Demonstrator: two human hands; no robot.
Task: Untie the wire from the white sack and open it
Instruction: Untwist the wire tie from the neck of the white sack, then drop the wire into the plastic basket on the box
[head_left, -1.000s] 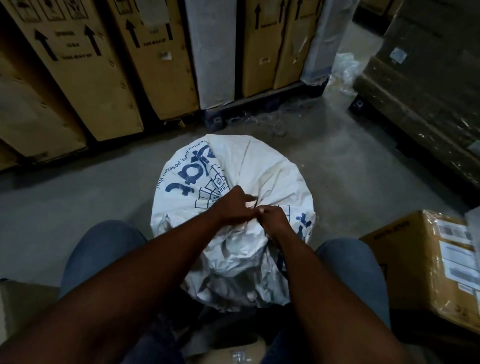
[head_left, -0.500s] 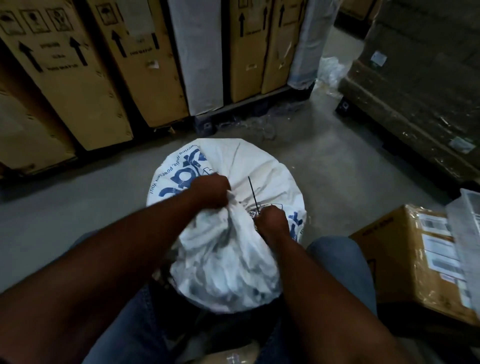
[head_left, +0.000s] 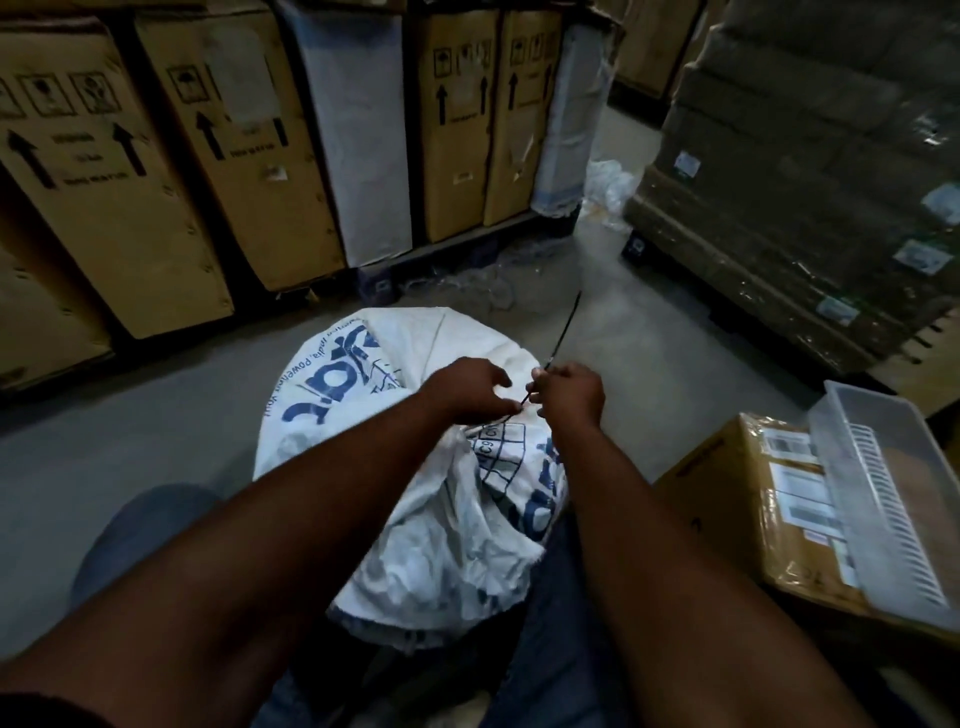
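A white sack with blue print stands on the floor between my knees, its gathered neck flopped toward me. A thin dark wire runs from the sack's neck up and away to the right. My right hand pinches the wire near its lower end. My left hand rests on the bunched neck just left of it, fingers curled at the spot where the wire meets the fabric.
Tall cardboard cartons on a pallet line the back. A wrapped pallet stack stands at the right. Near my right knee sits a taped carton with a clear plastic tray on it. Grey concrete floor surrounds the sack.
The wire has come further out of the neck and now sticks up much longer. My right hand has risen with it, and my left hand has shifted right along the neck.
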